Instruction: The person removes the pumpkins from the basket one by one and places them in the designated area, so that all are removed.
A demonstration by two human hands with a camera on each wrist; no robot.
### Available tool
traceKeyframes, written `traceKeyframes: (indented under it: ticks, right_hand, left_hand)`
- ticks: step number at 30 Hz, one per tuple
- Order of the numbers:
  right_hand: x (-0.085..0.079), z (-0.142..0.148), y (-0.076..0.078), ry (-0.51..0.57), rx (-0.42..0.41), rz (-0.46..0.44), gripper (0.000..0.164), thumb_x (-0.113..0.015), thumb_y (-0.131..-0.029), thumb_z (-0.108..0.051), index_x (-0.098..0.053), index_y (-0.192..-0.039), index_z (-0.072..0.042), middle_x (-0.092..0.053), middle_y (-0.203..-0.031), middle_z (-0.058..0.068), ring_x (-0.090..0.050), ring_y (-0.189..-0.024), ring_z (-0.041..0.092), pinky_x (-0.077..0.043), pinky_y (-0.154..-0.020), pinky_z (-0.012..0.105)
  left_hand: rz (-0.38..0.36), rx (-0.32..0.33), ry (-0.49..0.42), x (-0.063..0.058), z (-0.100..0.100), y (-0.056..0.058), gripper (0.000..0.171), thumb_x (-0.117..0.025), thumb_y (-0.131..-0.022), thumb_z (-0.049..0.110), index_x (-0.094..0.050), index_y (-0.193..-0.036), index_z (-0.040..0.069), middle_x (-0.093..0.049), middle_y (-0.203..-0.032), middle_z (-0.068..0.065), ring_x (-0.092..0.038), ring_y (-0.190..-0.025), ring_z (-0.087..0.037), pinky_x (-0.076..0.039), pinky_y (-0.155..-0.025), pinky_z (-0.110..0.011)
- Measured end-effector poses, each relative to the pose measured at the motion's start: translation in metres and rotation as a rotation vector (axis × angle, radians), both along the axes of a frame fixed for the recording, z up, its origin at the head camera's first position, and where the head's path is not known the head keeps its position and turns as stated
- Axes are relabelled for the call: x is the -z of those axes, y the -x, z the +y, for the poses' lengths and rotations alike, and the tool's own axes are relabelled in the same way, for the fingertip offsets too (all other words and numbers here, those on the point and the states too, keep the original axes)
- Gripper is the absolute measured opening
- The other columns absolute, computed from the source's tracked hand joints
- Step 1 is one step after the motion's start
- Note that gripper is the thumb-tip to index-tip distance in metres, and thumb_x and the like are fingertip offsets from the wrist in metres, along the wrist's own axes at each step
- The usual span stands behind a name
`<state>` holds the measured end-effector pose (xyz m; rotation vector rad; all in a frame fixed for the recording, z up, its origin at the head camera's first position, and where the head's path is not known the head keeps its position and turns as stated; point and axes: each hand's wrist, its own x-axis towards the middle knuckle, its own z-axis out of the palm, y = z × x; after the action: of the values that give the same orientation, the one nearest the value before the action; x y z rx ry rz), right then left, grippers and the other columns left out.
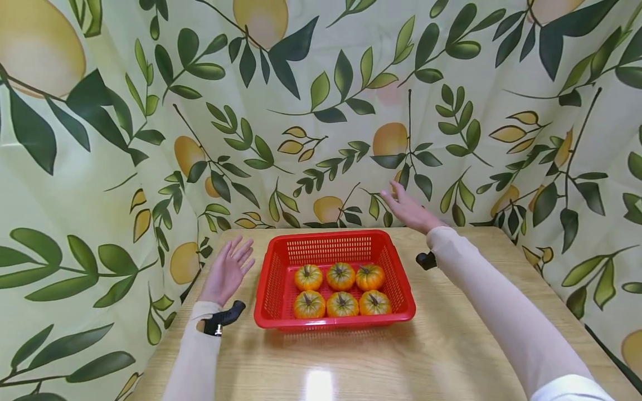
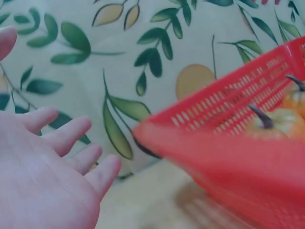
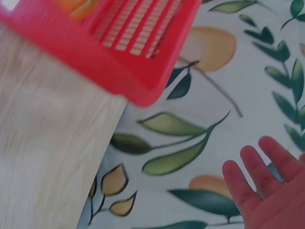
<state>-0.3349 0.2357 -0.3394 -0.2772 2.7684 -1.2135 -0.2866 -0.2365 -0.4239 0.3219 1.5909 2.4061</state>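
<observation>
L hand [image 1: 229, 269]: fingers extended and spread, nothing held; beside red basket [image 1: 336, 322], not touching. R hand [image 1: 408, 209]: fingers extended, nothing held; raised nr basket's far R corner. Basket sits on table [image 1: 451, 340], presumably placed for access from either side. Six pumpkins [image 1: 343, 305] stand stems-up inside, 2 rows of 3; basket walls likely prevent roll-off.

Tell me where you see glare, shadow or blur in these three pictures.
Head view: white glare on the table, low in the frame; left wrist view: the near rim of the red basket looks soft, with a shadow under it; right wrist view: the pumpkin at the top edge is blurred.
</observation>
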Motion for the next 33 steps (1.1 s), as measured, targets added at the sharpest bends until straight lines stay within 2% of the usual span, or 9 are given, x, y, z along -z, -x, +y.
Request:
traceKeyframes:
  ticks: [2,4,9,12,16,19,22,28,33]
  right_hand:
    - [0.002,-0.006,0.000,0.014,-0.014,0.016,0.083,-0.031,-0.103,-0.065,0.004,-0.164,-0.020,-0.020,-0.166,0.025,-0.029,-0.150,0.046,-0.027,-0.118,0.066]
    - [0.004,-0.014,-0.002,0.017,-0.029,0.020,0.079,-0.036,-0.104,-0.060,-0.004,-0.164,-0.019,-0.027,-0.163,0.025,-0.032,-0.149,0.045,-0.031,-0.117,0.065]
    - [0.013,-0.039,-0.010,-0.004,-0.104,0.029,0.074,-0.052,-0.103,-0.048,-0.019,-0.161,-0.016,-0.037,-0.159,0.022,-0.040,-0.144,0.044,-0.037,-0.114,0.063]
    - [0.017,-0.053,-0.011,-0.015,-0.168,0.049,0.071,-0.058,-0.101,-0.042,-0.027,-0.159,-0.014,-0.037,-0.159,0.021,-0.038,-0.146,0.041,-0.035,-0.115,0.062]
    - [0.022,-0.068,-0.011,-0.045,-0.265,0.064,0.069,-0.062,-0.100,-0.039,-0.033,-0.157,-0.012,-0.036,-0.161,0.017,-0.034,-0.149,0.038,-0.034,-0.117,0.060]
    - [0.026,-0.079,-0.013,-0.101,-0.327,0.045,0.068,-0.063,-0.099,-0.039,-0.036,-0.156,-0.013,-0.035,-0.162,0.016,-0.035,-0.149,0.038,-0.034,-0.117,0.060]
    - [0.031,-0.088,-0.014,-0.170,-0.369,0.031,0.066,-0.063,-0.098,-0.042,-0.042,-0.153,-0.014,-0.040,-0.159,0.014,-0.038,-0.146,0.037,-0.035,-0.117,0.059]
    - [0.048,-0.098,-0.011,-0.264,-0.426,-0.018,0.065,-0.066,-0.095,-0.045,-0.047,-0.151,-0.018,-0.045,-0.157,0.009,-0.040,-0.145,0.033,-0.035,-0.118,0.056]
    - [0.060,-0.107,-0.007,-0.284,-0.435,-0.090,0.066,-0.070,-0.093,-0.041,-0.046,-0.152,-0.021,-0.040,-0.160,0.009,-0.036,-0.147,0.034,-0.033,-0.119,0.058]
  left_hand:
    - [-0.041,-0.011,-0.146,0.022,0.001,-0.006,0.071,-0.025,-0.110,0.043,0.012,-0.163,0.015,0.008,-0.171,-0.016,0.010,-0.159,-0.029,0.003,-0.129,-0.046]
    - [-0.072,-0.024,-0.240,0.040,0.002,-0.012,0.071,-0.027,-0.110,0.042,0.012,-0.163,0.016,0.010,-0.171,-0.014,0.012,-0.159,-0.029,0.005,-0.129,-0.044]
    - [-0.098,-0.006,-0.277,0.073,0.006,-0.028,0.067,-0.023,-0.111,0.036,0.016,-0.162,0.017,0.019,-0.170,-0.013,0.019,-0.157,-0.028,0.011,-0.128,-0.042]
    - [-0.113,0.035,-0.270,0.085,0.010,-0.035,0.062,-0.019,-0.111,0.034,0.015,-0.162,0.023,0.018,-0.171,-0.008,0.009,-0.159,-0.022,-0.002,-0.129,-0.038]
    - [-0.131,0.086,-0.279,0.095,0.014,-0.043,0.058,-0.022,-0.111,0.032,0.004,-0.163,0.031,-0.006,-0.171,0.005,-0.025,-0.152,-0.009,-0.029,-0.122,-0.032]
    - [-0.132,0.132,-0.278,0.101,0.014,-0.051,0.057,-0.022,-0.111,0.031,0.001,-0.163,0.035,-0.029,-0.164,0.015,-0.040,-0.146,-0.008,-0.034,-0.120,-0.035]
    - [-0.122,0.168,-0.243,0.103,0.014,-0.055,0.057,-0.021,-0.111,0.029,0.001,-0.163,0.034,-0.041,-0.159,0.016,-0.039,-0.148,-0.012,-0.033,-0.121,-0.039]
    - [-0.111,0.166,-0.132,0.106,0.019,-0.054,0.064,-0.027,-0.109,0.027,0.006,-0.164,0.026,-0.045,-0.156,0.016,-0.043,-0.144,-0.012,-0.037,-0.118,-0.036]
    - [-0.092,0.173,-0.136,0.106,0.021,-0.051,0.071,-0.035,-0.107,0.029,0.008,-0.163,0.024,-0.043,-0.157,0.017,-0.042,-0.144,-0.012,-0.037,-0.117,-0.034]
